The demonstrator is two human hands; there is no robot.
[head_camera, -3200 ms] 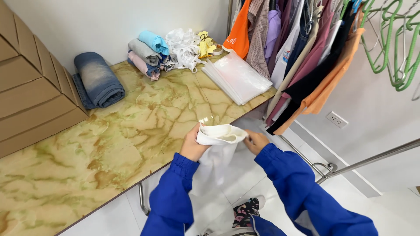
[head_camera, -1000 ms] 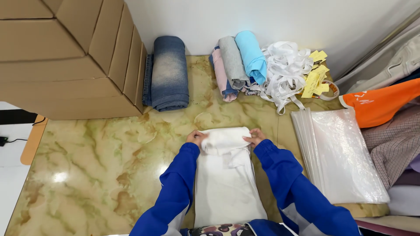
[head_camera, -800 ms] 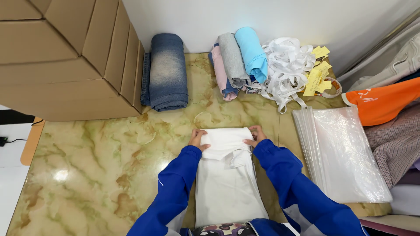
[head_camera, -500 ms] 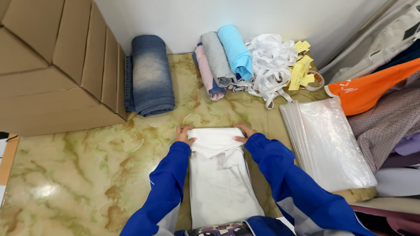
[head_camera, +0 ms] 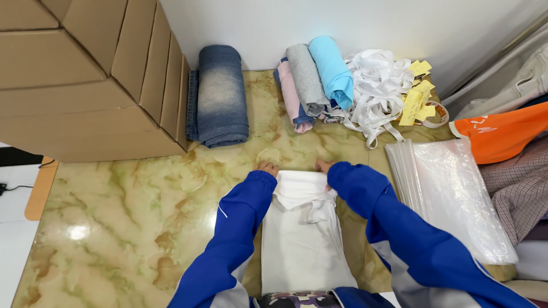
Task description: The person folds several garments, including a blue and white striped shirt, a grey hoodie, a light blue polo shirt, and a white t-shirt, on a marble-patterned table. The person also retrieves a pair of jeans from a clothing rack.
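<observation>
Left hand [head_camera: 267,168] and right hand [head_camera: 324,166] press far corners of folded white cotton garment [head_camera: 302,239], fingers curled on cloth. Garment flat on near marbled yellow-green surface [head_camera: 125,228]. Rolled blue denim [head_camera: 222,94] far left.

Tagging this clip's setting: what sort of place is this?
Probably a clothing packing or stockroom bench. The left hand and right hand press a white garment flat on a marble-look table, beside clear plastic bags, rolled clothes and cardboard boxes.
</observation>
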